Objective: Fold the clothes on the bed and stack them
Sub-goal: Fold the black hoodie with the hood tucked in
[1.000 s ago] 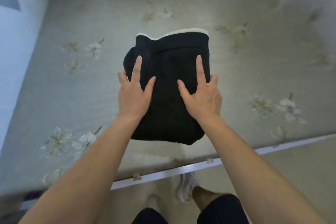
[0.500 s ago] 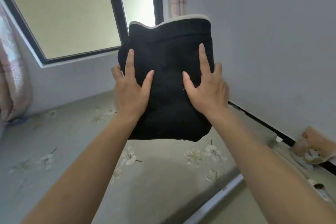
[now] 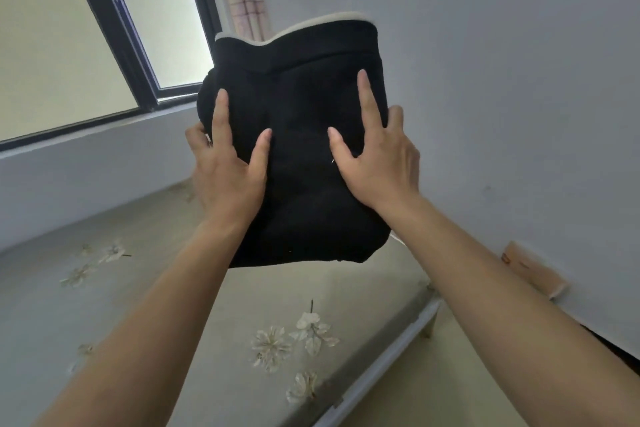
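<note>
Fingers (image 3: 221,121) of my left hand (image 3: 228,177) and right hand (image 3: 377,166) clamp the folded black garment (image 3: 304,149) by its sides, in the air above the floral bed (image 3: 173,322). Beyond them are the window (image 3: 52,45) and grey wall (image 3: 502,80). Below right runs the white bed frame (image 3: 391,354), with floor (image 3: 450,392) beside it.

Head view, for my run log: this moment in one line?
black garment: folded, lifted off bed | left hand: grips | right hand: grips

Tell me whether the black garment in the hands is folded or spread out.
Folded. The black garment is a compact bundle gripped above the bed by left hand and right hand.
</note>
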Demonstrator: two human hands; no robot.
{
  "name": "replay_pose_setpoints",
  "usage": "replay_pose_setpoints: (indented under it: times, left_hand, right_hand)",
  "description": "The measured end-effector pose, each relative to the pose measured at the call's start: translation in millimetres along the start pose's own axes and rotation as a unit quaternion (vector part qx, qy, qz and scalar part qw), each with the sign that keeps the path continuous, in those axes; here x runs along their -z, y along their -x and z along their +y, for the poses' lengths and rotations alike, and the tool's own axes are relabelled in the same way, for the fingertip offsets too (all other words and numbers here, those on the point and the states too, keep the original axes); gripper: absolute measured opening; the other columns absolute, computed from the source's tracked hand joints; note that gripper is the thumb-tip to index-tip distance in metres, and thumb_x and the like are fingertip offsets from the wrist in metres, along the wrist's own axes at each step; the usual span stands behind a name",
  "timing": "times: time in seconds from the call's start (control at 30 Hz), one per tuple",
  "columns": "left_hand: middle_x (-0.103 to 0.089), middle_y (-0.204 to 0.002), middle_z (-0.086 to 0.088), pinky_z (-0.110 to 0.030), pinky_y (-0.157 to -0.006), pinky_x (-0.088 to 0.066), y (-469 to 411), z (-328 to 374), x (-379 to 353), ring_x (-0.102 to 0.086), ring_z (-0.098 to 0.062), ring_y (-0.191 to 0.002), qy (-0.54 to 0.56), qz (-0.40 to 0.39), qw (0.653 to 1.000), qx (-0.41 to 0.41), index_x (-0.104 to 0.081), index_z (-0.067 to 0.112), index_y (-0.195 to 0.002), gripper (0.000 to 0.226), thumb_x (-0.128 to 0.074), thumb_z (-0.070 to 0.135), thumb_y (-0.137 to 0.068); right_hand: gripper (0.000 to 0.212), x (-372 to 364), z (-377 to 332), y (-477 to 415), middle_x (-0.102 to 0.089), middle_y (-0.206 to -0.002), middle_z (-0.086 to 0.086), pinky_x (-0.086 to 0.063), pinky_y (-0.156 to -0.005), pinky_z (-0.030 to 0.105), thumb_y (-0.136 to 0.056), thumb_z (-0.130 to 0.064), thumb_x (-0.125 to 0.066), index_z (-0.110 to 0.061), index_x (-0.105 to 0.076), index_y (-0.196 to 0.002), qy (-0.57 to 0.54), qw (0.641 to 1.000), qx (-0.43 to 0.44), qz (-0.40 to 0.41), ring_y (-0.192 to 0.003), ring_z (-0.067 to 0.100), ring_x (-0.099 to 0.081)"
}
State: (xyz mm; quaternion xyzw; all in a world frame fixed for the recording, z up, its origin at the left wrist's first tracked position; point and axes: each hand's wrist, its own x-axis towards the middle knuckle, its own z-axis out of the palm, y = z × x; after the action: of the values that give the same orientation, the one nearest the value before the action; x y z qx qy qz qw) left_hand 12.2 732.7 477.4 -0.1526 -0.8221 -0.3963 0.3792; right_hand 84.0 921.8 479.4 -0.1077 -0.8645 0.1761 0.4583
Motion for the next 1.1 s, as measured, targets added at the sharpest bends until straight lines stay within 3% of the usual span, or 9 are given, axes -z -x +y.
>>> replay_pose_setpoints:
  times: [0.23,0.33,0.63,0.93,1.1]
  left_hand:
    - [-0.039,-0.137,-0.011,-0.039,-0.097,-0.043,-57.8,19.5,-177.5,-0.053,-0.027,-0.116,0.023,-0.022,0.999,0.008,-0.017,0.044,-0.151,0.071,-0.054,0.059,-0.092]
    - [-0.040,-0.136,-0.012,-0.029,-0.089,-0.036,-87.1,34.7,-255.1,-0.053,-0.023,-0.109,0.036,-0.042,0.998,0.006,-0.019,0.042,-0.152,0.071,-0.054,0.058,-0.092]
    - [-0.037,-0.142,-0.009,-0.030,-0.092,-0.034,-134.9,126.9,-464.7,-0.050,-0.021,-0.114,0.071,-0.090,0.993,0.020,-0.018,0.046,-0.150,0.067,-0.048,0.061,-0.093]
    - [-0.038,-0.140,-0.010,-0.037,-0.094,-0.044,-148.3,185.6,-647.5,-0.053,-0.023,-0.107,0.003,-0.068,0.995,0.078,-0.020,0.039,-0.154,0.054,-0.038,0.048,-0.104]
    - [-0.040,-0.134,-0.010,-0.030,-0.087,-0.037,-181.4,192.5,-698.8,-0.047,-0.014,-0.098,-0.053,-0.029,0.993,0.101,-0.021,0.037,-0.153,0.054,-0.040,0.045,-0.104]
  right_hand:
    - [0.080,-67.7,131.4,-98.4,-0.036,-0.095,0.000,-0.024,-0.047,0.012,-0.095,-0.059,-0.049,-0.034,-0.008,-0.159,0.027,0.999,-0.014,-0.016,-0.055,0.004,-0.036]
    - [0.080,-88.8,186.0,-147.2,-0.036,-0.097,0.000,-0.023,-0.048,0.013,-0.095,-0.061,-0.046,-0.036,-0.005,-0.159,0.049,0.998,-0.031,-0.030,-0.056,0.004,-0.037]
    - [0.077,-110.3,379.8,-265.0,-0.036,-0.097,0.000,-0.020,-0.048,0.012,-0.096,-0.060,-0.045,-0.036,-0.007,-0.159,0.079,0.995,-0.053,-0.017,-0.055,0.003,-0.035]
    - [0.078,-180.9,574.8,-364.6,-0.038,-0.100,0.001,-0.021,-0.048,0.012,-0.097,-0.059,-0.045,-0.036,-0.003,-0.159,0.003,0.995,-0.011,-0.100,-0.055,0.003,-0.037]
    - [0.079,-227.9,616.7,-426.7,-0.047,-0.107,0.007,-0.027,-0.049,0.012,-0.097,-0.060,-0.045,-0.038,0.000,-0.158,-0.052,0.987,0.018,-0.149,-0.057,0.005,-0.041]
